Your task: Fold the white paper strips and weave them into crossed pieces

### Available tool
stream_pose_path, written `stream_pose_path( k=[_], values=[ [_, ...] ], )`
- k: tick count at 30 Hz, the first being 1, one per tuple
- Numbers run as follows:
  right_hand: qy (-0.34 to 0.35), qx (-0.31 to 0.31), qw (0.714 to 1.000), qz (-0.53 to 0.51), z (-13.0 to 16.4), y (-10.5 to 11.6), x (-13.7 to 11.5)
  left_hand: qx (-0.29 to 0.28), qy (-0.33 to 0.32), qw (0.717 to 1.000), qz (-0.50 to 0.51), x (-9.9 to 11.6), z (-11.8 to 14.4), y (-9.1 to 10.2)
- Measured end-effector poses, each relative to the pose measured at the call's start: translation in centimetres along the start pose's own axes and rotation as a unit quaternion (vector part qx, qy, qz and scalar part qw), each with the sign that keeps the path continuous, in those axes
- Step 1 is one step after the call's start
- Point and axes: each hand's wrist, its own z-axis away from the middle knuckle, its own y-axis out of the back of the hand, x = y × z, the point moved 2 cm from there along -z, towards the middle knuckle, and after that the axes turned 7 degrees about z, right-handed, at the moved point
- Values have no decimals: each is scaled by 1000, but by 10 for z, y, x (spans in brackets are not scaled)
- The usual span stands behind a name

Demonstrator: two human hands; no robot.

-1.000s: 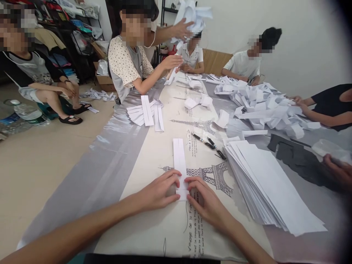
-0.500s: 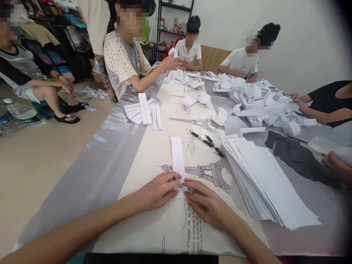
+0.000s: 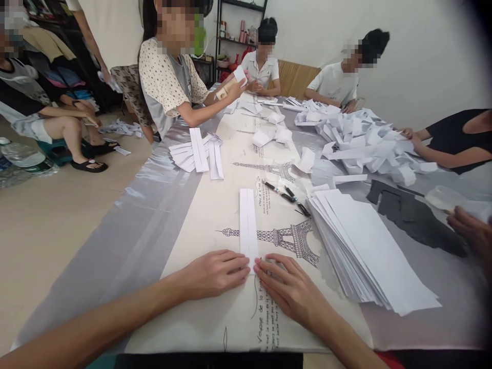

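A long white folded paper strip with a lengthwise centre seam lies flat on the printed tablecloth, pointing away from me. My left hand is at the left side of its near end, fingers together and pressed on the paper. Opposite it, my right hand has its fingertips on the right edge of the same end. Both thumbs are mostly hidden. To the right rests a fanned stack of white paper sheets. Further off on the left lie several folded paper strips in a loose fan.
Black pens lie between the strip and the stack. A large heap of folded papers covers the table's right side, near a dark grey cloth-like piece. Several people sit around; one at left holds paper. Water bottles stand on the floor.
My fingers have shifted slightly toward the near end of the strip, and the left fingers lie closer together. The person at left has brought their hands together around paper. The view has shifted slightly.
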Motion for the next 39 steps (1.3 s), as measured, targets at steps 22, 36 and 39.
stream_pose_path(
  k=[22, 36, 39],
  values=[
    [11, -10, 999, 49, 6, 1, -3, -24, -47, 998, 21, -12, 1, 10],
    [31, -29, 998, 54, 9, 1, -2, 3, -66, 995, -76, -1, -1, 13],
    [22, -21, 998, 57, 9, 3, -3, -8, -58, 995, -79, -1, 0, 15]
  ],
)
